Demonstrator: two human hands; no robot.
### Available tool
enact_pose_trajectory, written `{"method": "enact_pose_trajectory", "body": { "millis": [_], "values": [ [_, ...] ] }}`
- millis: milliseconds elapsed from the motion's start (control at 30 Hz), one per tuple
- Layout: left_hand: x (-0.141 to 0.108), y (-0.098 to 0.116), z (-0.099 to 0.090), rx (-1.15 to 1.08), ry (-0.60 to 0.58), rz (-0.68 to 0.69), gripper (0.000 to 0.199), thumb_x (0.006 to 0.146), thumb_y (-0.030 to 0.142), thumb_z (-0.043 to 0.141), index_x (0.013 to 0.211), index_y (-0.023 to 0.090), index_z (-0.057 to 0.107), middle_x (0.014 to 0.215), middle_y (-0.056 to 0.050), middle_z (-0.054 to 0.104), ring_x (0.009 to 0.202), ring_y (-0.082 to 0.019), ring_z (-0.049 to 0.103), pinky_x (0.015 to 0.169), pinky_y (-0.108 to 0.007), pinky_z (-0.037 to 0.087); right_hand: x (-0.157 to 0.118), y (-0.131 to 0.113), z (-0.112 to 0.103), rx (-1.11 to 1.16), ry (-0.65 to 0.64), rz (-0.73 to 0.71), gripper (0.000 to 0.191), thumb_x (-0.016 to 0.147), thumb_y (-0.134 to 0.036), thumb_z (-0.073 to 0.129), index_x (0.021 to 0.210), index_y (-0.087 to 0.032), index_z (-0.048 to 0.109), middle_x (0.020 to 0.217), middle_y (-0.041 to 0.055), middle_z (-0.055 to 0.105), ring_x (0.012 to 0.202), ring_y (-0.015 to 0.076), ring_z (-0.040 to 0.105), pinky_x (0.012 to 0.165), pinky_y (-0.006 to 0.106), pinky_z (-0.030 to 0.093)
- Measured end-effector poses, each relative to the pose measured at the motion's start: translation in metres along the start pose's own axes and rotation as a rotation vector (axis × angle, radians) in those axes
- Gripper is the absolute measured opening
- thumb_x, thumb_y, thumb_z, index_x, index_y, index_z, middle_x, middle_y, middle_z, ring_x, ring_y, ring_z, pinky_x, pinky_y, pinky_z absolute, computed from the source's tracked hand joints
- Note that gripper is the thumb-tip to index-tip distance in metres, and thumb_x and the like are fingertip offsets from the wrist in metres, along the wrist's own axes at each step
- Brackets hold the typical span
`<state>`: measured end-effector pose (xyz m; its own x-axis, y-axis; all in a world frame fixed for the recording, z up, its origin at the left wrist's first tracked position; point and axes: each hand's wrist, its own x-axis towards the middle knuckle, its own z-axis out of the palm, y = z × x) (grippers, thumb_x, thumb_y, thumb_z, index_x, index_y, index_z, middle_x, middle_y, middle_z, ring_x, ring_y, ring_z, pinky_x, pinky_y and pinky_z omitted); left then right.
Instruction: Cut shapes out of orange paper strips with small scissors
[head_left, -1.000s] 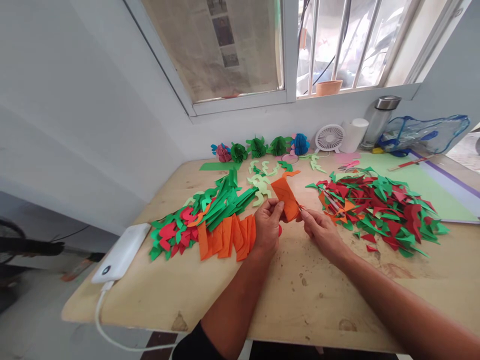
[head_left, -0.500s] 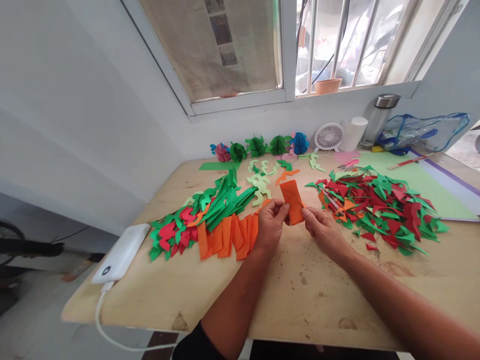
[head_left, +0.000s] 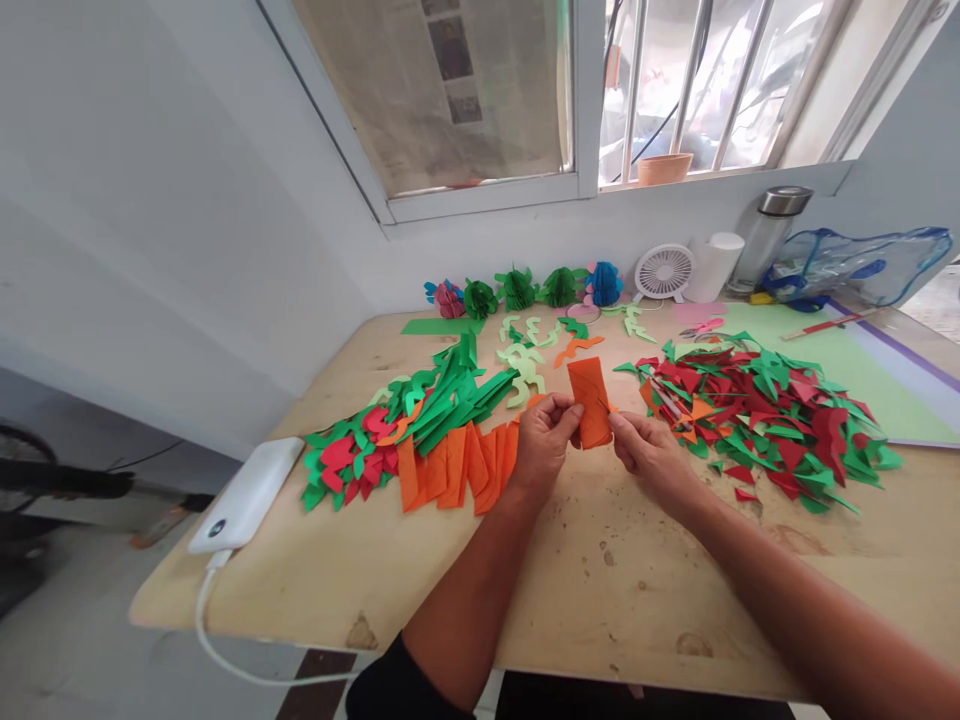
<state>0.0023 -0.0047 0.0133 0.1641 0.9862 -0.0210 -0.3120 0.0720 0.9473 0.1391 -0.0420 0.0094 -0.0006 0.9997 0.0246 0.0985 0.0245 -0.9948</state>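
Between my two hands, above the wooden table, is an orange folded paper piece (head_left: 590, 395) with faint drawn lines on it. My left hand (head_left: 549, 435) pinches its left edge with thumb and fingers. My right hand (head_left: 651, 452) is closed at its lower right edge, fingertips pressed together on the paper. Left of my left hand lies a row of orange paper strips (head_left: 454, 468), with green folded strips (head_left: 465, 395) behind them. Beyond my hands sits a wavy orange cut-out (head_left: 577, 348) beside pale green cut-outs (head_left: 525, 370).
A heap of red and green paper scraps (head_left: 765, 415) spreads on the right. A white power bank (head_left: 247, 495) with a cable is at the left edge. Paper turtles (head_left: 517, 288), a small fan (head_left: 664, 272) and a glass bottle (head_left: 769, 240) line the wall.
The view has shifted slightly, so everything appears a little to the right. Both hands keep their hold on the orange paper, with hardly any movement.
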Motion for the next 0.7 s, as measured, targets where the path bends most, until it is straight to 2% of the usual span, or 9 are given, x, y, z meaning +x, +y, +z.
{"method": "enact_pose_trajectory", "body": {
  "millis": [367, 700],
  "values": [
    [0.0001, 0.0049, 0.0008, 0.035, -0.010, 0.028, 0.019, 0.069, 0.031, 0.067, 0.068, 0.015, 0.057, 0.056, 0.003, 0.056, 0.048, -0.006, 0.048, 0.048, -0.020, 0.038, 0.0010, 0.0008, -0.0016, 0.153, -0.062, 0.113, 0.057, 0.079, -0.065, 0.053, 0.049, -0.019, 0.039, 0.039, -0.0068, 0.029, 0.037, 0.0044, 0.020, 0.037, 0.022, 0.011],
    [0.0030, 0.0042, 0.0010, 0.028, -0.034, 0.061, 0.020, 0.069, 0.032, 0.066, 0.065, 0.016, 0.055, 0.051, 0.004, 0.053, 0.043, -0.006, 0.045, 0.045, -0.020, 0.035, 0.0000, -0.0003, -0.0037, 0.148, -0.075, 0.106, 0.057, 0.080, -0.063, 0.053, 0.047, -0.019, 0.039, 0.039, -0.0057, 0.031, 0.037, 0.0051, 0.022, 0.036, 0.022, 0.013]
  ]
}}
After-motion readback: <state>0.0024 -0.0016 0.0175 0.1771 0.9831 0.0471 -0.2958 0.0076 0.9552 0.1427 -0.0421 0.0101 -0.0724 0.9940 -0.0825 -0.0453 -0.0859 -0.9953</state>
